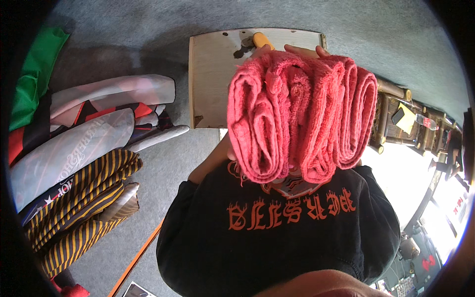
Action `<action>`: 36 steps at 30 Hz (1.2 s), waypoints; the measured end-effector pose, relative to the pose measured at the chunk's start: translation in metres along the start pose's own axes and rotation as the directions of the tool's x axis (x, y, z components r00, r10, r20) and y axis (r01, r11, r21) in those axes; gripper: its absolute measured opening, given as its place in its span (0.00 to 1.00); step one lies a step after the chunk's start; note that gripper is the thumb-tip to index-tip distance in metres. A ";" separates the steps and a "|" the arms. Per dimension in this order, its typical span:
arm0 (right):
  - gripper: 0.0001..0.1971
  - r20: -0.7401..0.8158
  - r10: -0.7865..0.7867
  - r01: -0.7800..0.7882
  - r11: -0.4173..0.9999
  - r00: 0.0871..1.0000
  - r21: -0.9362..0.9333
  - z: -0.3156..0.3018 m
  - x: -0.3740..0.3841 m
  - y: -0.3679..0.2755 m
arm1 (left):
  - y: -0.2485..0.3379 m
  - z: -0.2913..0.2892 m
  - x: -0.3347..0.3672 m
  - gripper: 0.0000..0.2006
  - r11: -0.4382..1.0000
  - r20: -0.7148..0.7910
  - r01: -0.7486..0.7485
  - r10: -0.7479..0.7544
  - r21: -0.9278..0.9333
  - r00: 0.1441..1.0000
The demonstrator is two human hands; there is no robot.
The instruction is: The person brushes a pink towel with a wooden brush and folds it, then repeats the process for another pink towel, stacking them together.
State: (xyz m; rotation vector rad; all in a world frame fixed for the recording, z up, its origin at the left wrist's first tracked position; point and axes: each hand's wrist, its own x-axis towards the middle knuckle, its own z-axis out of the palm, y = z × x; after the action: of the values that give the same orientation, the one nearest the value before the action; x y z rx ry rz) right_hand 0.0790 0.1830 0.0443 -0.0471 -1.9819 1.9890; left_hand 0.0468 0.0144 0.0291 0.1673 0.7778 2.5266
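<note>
I hold a bundle of rolled and folded pink-red towels (299,119) in front of my chest. Its terry layers stand side by side, with loose threads at the lower left. My left hand (263,50) grips the left part; fingertips show over the far edge and the thumb at the left side. Over the far edge the fingers of my right hand (306,51) also curl, while the towels hide its palm. Just beyond the bundle is a pale wooden tabletop (210,79) with dark worn patches, and a yellow object (260,39) lies on it, partly covered.
At the left hang several capes, among them a green one (37,79), a whitish one (79,148) and black-and-yellow striped ones (84,208). To the right stands bamboo furniture (391,114) bearing a yellow item (404,119) and a plastic bottle (426,122). Bright light enters there.
</note>
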 end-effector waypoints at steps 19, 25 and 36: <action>0.31 0.058 -0.210 0.209 0.824 0.976 -0.527 -0.018 0.008 -0.074 | -0.013 0.021 0.019 0.35 0.948 -0.040 0.173 -0.190 -0.267 0.981; 0.57 0.351 -0.069 0.305 0.668 0.934 -0.679 -0.023 -0.002 -0.087 | -0.008 0.017 0.020 0.34 0.983 -0.135 0.062 -0.086 -0.175 0.987; 0.35 0.149 -0.076 0.146 0.829 0.986 -0.539 -0.014 0.008 -0.072 | -0.006 0.014 -0.010 0.30 0.968 0.024 0.037 -0.044 0.248 0.999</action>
State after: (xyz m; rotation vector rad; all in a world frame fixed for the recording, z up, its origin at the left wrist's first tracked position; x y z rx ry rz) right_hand 0.0901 0.1971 0.1158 0.0567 -2.5117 1.3165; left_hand 0.0613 0.0213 0.0375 0.2682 1.0730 2.3763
